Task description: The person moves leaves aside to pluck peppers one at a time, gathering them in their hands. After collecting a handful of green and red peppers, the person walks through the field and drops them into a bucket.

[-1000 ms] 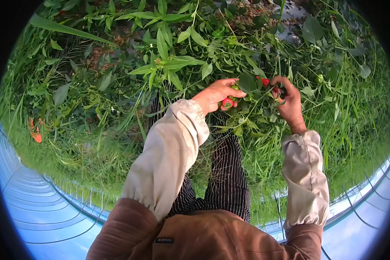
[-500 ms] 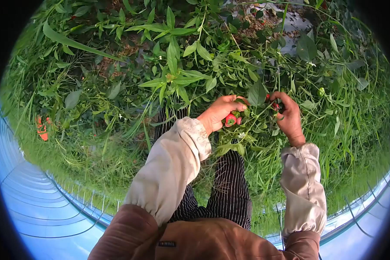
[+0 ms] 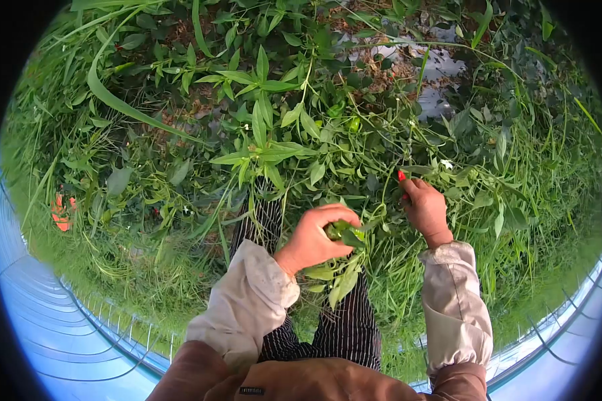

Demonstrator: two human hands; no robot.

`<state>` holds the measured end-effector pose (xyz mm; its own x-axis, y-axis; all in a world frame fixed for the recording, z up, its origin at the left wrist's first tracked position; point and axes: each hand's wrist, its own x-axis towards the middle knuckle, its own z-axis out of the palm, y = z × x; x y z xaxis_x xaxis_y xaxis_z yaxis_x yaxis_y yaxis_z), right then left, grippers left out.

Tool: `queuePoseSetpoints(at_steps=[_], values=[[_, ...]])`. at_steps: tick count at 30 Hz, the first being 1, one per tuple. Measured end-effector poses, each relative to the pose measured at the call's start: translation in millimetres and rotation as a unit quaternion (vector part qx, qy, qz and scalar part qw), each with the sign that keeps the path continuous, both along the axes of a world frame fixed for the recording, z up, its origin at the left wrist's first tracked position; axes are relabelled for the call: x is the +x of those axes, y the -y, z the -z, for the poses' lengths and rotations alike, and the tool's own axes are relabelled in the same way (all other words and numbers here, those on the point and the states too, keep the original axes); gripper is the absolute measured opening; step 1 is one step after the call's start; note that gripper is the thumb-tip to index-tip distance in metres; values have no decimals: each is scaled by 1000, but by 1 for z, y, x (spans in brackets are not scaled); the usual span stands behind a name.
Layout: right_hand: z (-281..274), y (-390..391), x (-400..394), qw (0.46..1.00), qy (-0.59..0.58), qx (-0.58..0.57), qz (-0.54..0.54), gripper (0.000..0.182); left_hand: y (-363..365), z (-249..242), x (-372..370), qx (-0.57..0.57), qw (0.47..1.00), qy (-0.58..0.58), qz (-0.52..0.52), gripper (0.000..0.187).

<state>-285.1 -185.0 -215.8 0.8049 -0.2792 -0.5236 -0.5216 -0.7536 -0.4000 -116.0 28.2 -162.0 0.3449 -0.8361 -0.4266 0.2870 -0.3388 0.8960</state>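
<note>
My left hand [image 3: 318, 239] is curled around a leafy pepper branch [image 3: 349, 235]. A glossy green part shows between the fingers, perhaps a green pepper; the palm side is hidden. Pale green leaves [image 3: 343, 284] hang below this hand, over the striped trousers. To the right, my right hand [image 3: 425, 208] is closed on a small red pepper [image 3: 401, 176], whose tip sticks out past the fingers. More red shows lower, by the fingertips. The pepper plant's stems and leaves lie between and beyond both hands.
Green peppers [image 3: 354, 124] hang among the leaves ahead. A tall broad-leaved weed [image 3: 261, 150] rises left of centre. Pale plastic sheeting [image 3: 441, 67] shows at the upper right. An orange object [image 3: 63, 212] lies in the grass at far left. Long grass surrounds the plants.
My left hand has moved down and left, toward my body, with the branch. The red pepper beside it is now out of sight. My right hand has shifted slightly left and down.
</note>
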Motion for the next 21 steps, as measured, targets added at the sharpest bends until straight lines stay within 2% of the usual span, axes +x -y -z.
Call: queuePoseSetpoints(at_steps=[2, 4, 6, 7, 8, 9, 10, 12, 14, 16, 17, 20, 21], values=[[-2, -3, 3, 999, 5, -9, -34, 29, -1, -29, -17, -20, 990, 59, 128, 25], [-2, -9, 9, 999, 9, -30, -33, 30, -7, -41, -35, -38, 972, -55, 223, 27], [2, -13, 12, 998, 5, -58, -24, 31, -1, -39, -40, -36, 944, -219, 243, 29], [5, -16, 12, 998, 17, -58, -28, 34, -3, -20, -50, -117, 962, -204, 138, 33], [1, -18, 16, 998, 12, -56, -35, 42, 9, -24, -22, 105, 881, -434, 158, 38], [-2, -21, 19, 997, 15, -63, -38, 48, 11, -3, -20, 79, 878, -468, 64, 36], [-6, -24, 20, 997, 15, -67, -41, 55, 9, 16, -18, 25, 849, -525, -63, 30], [-11, -29, 19, 997, 6, -76, -33, 61, 18, 33, 4, -66, 791, -577, -194, 25], [-19, -35, 15, 996, -2, -86, -28, 71, 20, 38, 13, -99, 767, -597, -214, 23], [-29, -41, 11, 997, 18, -79, 12, 71, 17, 35, 13, -75, 779, -587, -206, 23], [-36, -42, 8, 996, 25, -78, 33, 68, 18, 32, 12, -70, 798, -561, -209, 22], [-60, -46, -5, 988, 33, -90, 119, 58, 14, 32, 22, -65, 796, -571, -192, 22], [-68, -47, -13, 980, 69, -79, 170, 54, 11, 36, 24, -91, 778, -594, -183, 24]])
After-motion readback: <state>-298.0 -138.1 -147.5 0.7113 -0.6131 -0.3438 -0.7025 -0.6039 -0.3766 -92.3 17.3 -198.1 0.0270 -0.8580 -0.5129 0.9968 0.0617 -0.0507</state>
